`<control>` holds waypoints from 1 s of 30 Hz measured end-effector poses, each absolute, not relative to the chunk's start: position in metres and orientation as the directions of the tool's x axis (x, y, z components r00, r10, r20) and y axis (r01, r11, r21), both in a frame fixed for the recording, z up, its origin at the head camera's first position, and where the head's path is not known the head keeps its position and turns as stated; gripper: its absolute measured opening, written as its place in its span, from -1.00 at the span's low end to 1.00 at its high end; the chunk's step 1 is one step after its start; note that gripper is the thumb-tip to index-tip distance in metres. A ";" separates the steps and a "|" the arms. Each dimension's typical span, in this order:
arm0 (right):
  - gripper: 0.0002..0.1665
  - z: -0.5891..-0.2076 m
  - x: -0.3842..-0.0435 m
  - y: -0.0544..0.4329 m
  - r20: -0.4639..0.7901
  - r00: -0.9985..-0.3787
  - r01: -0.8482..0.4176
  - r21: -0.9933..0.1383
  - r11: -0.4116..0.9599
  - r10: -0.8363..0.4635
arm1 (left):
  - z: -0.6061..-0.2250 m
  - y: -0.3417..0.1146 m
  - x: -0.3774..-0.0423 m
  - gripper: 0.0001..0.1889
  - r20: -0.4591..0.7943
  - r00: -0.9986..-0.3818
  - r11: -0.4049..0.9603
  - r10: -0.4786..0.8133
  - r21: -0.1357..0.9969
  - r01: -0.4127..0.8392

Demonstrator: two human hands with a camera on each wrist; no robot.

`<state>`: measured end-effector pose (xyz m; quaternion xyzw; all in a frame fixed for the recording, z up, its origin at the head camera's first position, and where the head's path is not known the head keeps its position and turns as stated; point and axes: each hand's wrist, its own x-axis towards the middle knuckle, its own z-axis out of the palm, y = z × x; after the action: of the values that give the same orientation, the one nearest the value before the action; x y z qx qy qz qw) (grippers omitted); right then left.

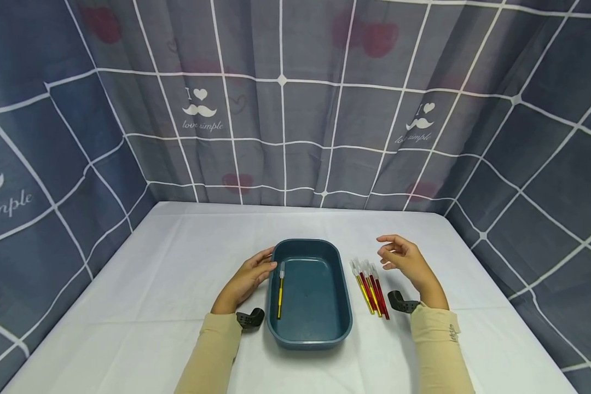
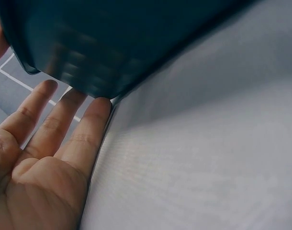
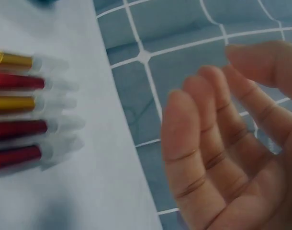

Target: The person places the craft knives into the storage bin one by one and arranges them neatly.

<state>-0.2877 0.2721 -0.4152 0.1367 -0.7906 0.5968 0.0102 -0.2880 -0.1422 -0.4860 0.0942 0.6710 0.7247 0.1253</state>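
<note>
Before a gray fabric curtain [image 1: 251, 123] with white grid lines, a white-covered table [image 1: 187, 246] bears a deep teal rectangular tray [image 1: 317, 298] with rounded corners. A person's left hand [image 1: 245, 282], fingers extended, touches its left side; the right hand [image 1: 407, 262], thumb apart and fingers loosely bent, holds nothing near five slim red and gold pens with clear tips [image 1: 372, 293]. A lone gold pen [image 1: 280, 293] lies inside the tray, at left. Transferring pens appears barely begun; the next move likely calls for a right-hand pinch on one outside
</note>
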 end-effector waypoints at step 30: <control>-0.27 -0.449 -0.296 0.279 -0.225 -0.958 0.115 -0.869 0.481 -0.177 | -0.487 -0.142 -0.289 -0.29 -0.041 -0.951 -0.071 0.307 0.995 -0.065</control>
<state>-0.2961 0.2786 -0.4489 0.0184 -0.8484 0.5092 -0.1434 -0.2889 -0.1422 -0.4866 0.0903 0.6695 0.7261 0.1282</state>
